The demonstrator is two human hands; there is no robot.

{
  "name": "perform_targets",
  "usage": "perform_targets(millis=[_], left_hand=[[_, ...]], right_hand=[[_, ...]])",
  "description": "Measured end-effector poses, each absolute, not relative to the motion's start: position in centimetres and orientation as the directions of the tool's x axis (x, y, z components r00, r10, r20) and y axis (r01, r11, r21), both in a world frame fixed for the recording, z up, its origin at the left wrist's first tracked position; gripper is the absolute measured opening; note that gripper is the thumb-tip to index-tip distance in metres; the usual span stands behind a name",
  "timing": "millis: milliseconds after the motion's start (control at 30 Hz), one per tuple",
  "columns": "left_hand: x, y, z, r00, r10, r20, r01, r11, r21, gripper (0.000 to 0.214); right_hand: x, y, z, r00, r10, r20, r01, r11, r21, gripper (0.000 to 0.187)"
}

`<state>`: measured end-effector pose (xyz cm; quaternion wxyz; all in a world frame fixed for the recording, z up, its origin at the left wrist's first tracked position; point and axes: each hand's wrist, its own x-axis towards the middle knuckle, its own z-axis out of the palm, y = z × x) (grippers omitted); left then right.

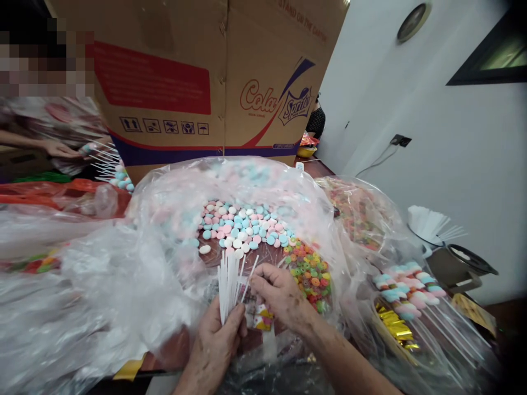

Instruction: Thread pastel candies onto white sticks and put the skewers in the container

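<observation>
- Left hand (218, 336), at 6 o'clock: closed around a bundle of white sticks (229, 282) pointing to 12, lower ends hidden in the grip.
- Right hand (284, 293), at 5 o'clock: fingers curled inward beside one splayed stick; cannot tell whether they pinch it.
- Small packets (262, 319) between the hands, partly covered.
- Pastel candies (241, 227) towards 12, blurred under plastic further back.

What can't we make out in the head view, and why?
Head view, all:
- White sticks' lower ends: inside the left hand.
- Exact stick count: they overlap.
- Whether the right hand grips a stick: its own fingers hide the contact.
- Small print on the carton's red panel: too faint.
- Carton's top: cut by upper edge.
</observation>
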<state>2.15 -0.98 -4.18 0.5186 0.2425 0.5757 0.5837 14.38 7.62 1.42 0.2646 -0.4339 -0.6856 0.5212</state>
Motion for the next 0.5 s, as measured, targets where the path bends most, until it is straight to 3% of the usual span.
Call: perform_targets(millis=[67,167,233,267,367,500], left_hand=[[2.3,-0.8,-4.4,-0.338,0.89,-0.306,-0.351,0.183,0.918,0.039],[2.4,-0.5,-4.8,-0.344,0.884,-0.317,-0.364,0.186,0.913,0.046],[2.2,-0.4,-4.9,-0.347,0.881,-0.321,-0.356,0.193,0.914,0.047],[2.2,-0.4,-4.9,-0.341,0.884,-0.32,-0.349,0.197,0.916,0.046],[1.9,-0.6,-4.7,-0.309,0.9,-0.309,-0.329,0.203,0.922,0.044],[2.0,-0.6,-4.7,-0.339,0.886,-0.317,-0.322,0.208,0.924,0.044]], right_hand=[[15.3,9.1,1.9,-0.434,0.901,0.005,0.519,0.255,-0.816,0.02],[17.0,11.6,1.9,-0.349,0.928,0.131,0.883,0.372,-0.287,0.022],[17.7,12.5,1.2,-0.328,0.938,0.114,0.945,0.324,0.047,0.029],[17.9,12.7,0.7,-0.334,0.937,0.105,0.936,0.316,0.155,0.033],[17.7,12.2,-0.5,-0.41,0.908,0.088,0.89,0.377,0.255,0.037],[16.5,12.1,0.0,-0.474,0.879,0.058,0.874,0.461,0.156,0.027]])
